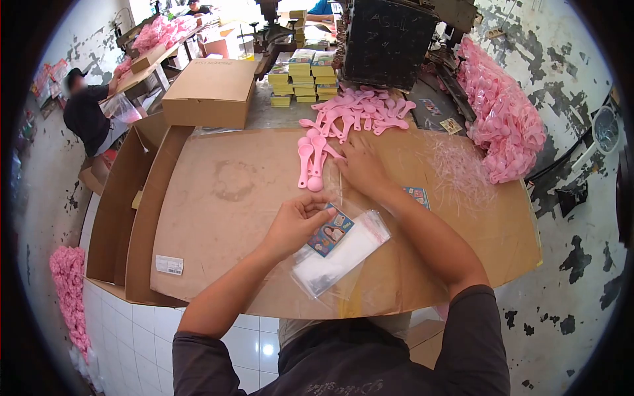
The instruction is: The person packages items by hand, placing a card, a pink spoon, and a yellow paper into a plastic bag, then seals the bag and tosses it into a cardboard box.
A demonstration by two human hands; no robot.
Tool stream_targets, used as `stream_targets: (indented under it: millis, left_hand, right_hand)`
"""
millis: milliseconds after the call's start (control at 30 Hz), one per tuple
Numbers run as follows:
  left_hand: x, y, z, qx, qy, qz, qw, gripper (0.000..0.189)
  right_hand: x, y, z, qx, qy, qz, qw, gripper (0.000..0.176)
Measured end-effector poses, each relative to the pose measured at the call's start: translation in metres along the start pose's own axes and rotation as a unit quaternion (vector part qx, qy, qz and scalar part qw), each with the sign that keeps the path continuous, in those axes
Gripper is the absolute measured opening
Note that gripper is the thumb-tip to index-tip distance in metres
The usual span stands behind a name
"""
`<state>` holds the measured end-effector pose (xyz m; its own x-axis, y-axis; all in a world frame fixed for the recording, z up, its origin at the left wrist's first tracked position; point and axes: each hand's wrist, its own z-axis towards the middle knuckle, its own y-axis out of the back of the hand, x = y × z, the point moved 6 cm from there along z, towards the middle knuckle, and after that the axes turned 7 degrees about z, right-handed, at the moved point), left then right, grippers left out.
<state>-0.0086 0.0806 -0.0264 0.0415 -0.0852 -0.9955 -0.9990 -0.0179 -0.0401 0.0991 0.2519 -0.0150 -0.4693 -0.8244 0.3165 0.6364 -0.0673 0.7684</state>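
My left hand point(298, 223) is closed, with a small blue printed card point(332, 232) pinched between thumb and fingers. Under the card lies a stack of clear plastic bags point(343, 254) on the cardboard-covered table. My right hand point(362, 168) reaches forward with its fingers stretched out, close to the near edge of a pile of pink measuring spoons point(360, 109). The handle end of one pink spoon comes right up to its thumb. To its left, several pink spoons point(310, 158) lie together in a small group.
A cardboard box point(210, 92) and stacked cards point(304, 72) stand behind the cardboard sheet point(218, 218). Clear plastic strips point(462, 168) and a large bag of pink spoons point(502, 119) are at right. A dark machine point(383, 43) stands behind. Another person point(89, 112) sits at far left.
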Motion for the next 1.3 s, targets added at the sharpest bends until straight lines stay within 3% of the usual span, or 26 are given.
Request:
stream_targets:
  millis: [67, 167, 267, 367, 467, 567, 767, 867, 967, 1067, 1167, 1267, 1300]
  left_hand:
    - [0.002, 0.001, -0.001, 0.015, 0.016, 0.014, 1.000, 0.026]
    - [0.007, 0.004, 0.002, 0.018, -0.005, -0.006, 1.000, 0.025]
    - [-0.005, -0.001, -0.002, 0.028, -0.022, -0.042, 0.998, 0.027]
    - [-0.009, -0.004, -0.003, 0.017, -0.035, -0.055, 0.998, 0.040]
    - [-0.019, -0.007, -0.009, 0.013, -0.042, -0.033, 0.998, 0.050]
    - [-0.017, -0.010, -0.007, 0.005, -0.094, -0.008, 0.996, 0.057]
    - [-0.021, -0.018, -0.010, 0.027, -0.062, -0.017, 0.998, 0.045]
    - [-0.013, -0.020, -0.010, 0.029, -0.032, 0.003, 0.999, 0.034]
    - [-0.011, -0.019, -0.010, 0.017, -0.039, -0.002, 0.999, 0.031]
    - [-0.008, -0.019, -0.010, 0.024, -0.052, -0.021, 0.998, 0.031]
    - [-0.009, -0.018, -0.012, 0.049, -0.031, -0.083, 0.995, 0.028]
    - [-0.014, -0.019, -0.013, 0.070, -0.031, -0.106, 0.991, 0.029]
    - [-0.014, -0.020, -0.014, 0.080, -0.026, -0.093, 0.992, 0.029]
  right_hand:
    - [-0.012, 0.004, -0.003, 0.069, -0.081, 0.053, 0.993, 0.030]
    - [-0.008, 0.042, -0.019, 0.112, -0.125, 0.102, 0.981, 0.023]
    - [-0.001, 0.085, -0.030, 0.085, -0.069, 0.152, 0.982, 0.022]
    - [0.004, 0.115, -0.048, 0.053, -0.100, 0.209, 0.971, 0.021]
    - [0.007, 0.119, -0.068, 0.055, -0.203, 0.441, 0.872, 0.022]
    - [0.012, 0.128, -0.075, 0.035, -0.229, 0.508, 0.830, 0.022]
    - [0.024, 0.121, -0.078, 0.060, -0.215, 0.496, 0.839, 0.024]
    - [0.043, 0.129, -0.075, -0.028, -0.187, 0.468, 0.863, 0.028]
    - [0.057, 0.126, -0.080, -0.078, -0.098, 0.341, 0.932, 0.031]
    - [0.075, 0.113, -0.083, -0.056, -0.063, 0.374, 0.924, 0.029]
    - [0.083, 0.105, -0.078, 0.090, 0.009, 0.408, 0.909, 0.034]
    - [0.077, 0.103, -0.071, 0.054, -0.129, 0.605, 0.784, 0.023]
    - [0.085, 0.110, -0.066, 0.076, -0.057, 0.546, 0.832, 0.025]
